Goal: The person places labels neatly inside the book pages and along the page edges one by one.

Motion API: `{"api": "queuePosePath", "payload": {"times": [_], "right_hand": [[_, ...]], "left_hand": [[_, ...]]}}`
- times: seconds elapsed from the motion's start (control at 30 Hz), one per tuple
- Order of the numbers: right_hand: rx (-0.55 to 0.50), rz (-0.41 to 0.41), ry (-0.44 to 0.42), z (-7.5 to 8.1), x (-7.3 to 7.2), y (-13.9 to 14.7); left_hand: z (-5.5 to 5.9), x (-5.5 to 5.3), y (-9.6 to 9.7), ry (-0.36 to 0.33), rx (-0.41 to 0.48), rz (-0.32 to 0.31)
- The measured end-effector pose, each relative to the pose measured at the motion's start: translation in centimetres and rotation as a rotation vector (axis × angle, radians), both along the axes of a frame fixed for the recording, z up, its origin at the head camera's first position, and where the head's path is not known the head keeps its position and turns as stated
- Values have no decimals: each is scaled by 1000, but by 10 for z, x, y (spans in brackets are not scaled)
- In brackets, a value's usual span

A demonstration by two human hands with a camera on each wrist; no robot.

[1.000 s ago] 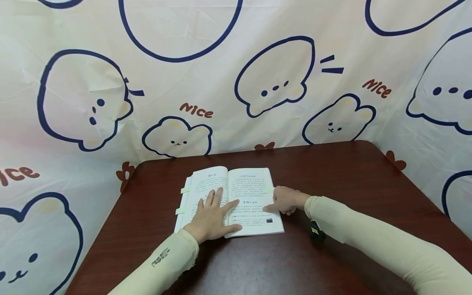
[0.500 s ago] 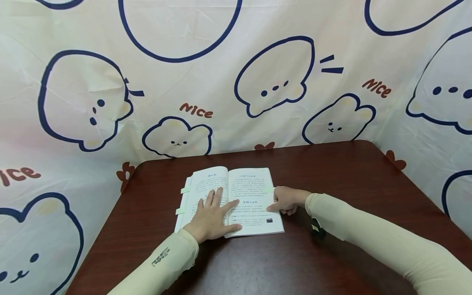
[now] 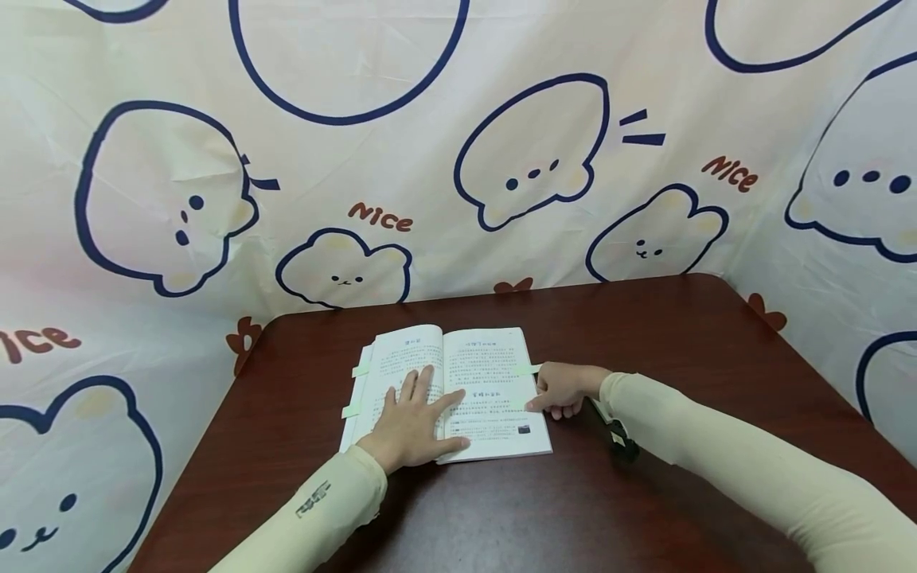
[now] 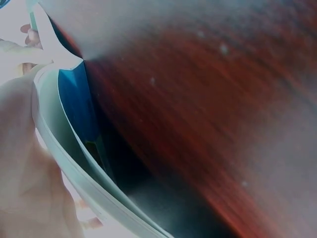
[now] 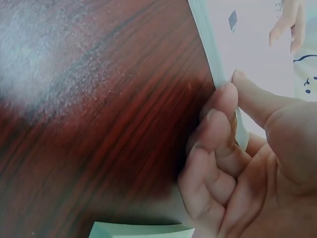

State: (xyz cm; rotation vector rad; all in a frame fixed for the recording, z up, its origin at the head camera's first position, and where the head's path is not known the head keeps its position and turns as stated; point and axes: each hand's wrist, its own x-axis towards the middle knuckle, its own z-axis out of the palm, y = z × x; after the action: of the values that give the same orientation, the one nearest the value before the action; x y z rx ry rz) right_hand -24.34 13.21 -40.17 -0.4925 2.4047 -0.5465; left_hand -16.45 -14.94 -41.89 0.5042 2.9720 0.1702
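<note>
An open book (image 3: pixel 487 438) with printed pages lies on the table. My left hand (image 3: pixel 411 426) rests spread across its left page and centre fold; in the left wrist view the left hand (image 4: pixel 29 168) lies above the curved pages. At the right page's outer edge, my right hand (image 3: pixel 562 387) has its thumb on the page and its other fingers curled beside the edge. Up close, the thumb and index finger of the right hand (image 5: pixel 237 148) pinch the book's edge. A pale green sticky tab (image 3: pixel 526 369) projects from that page just above the hand.
Two more green sticky tabs, an upper one (image 3: pixel 360 370) and a lower one (image 3: pixel 350 411), project from the book's left side. The dark brown table (image 3: pixel 630 326) ends against a patterned cloth backdrop (image 3: pixel 430 159). A dark device (image 3: pixel 622 442) hangs under the right wrist.
My right hand has slid a little to the right, its thumb drawing back from further in on the page to near the edge. My left hand has stayed in place.
</note>
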Motion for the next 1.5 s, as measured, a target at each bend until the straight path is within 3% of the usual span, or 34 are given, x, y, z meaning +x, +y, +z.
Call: {"api": "queuePosePath", "payload": {"times": [0.33,0.53,0.77,1.07,1.5], "right_hand": [[-24,42,17,-1,0,4],[51,-8,69,-5,-2,5],[64,-28,44,-6,-4,4],[155,-101,98,-7,3,-9],[182,-163,100,-8,5,-19]], "left_hand": [[-2,0,0,13,-5,-5],[-3,0,-1,18,-1,-6],[-2,0,0,7,-6,-1],[-3,0,1,16,-5,-3],[-3,0,1,3,-9,9]]}}
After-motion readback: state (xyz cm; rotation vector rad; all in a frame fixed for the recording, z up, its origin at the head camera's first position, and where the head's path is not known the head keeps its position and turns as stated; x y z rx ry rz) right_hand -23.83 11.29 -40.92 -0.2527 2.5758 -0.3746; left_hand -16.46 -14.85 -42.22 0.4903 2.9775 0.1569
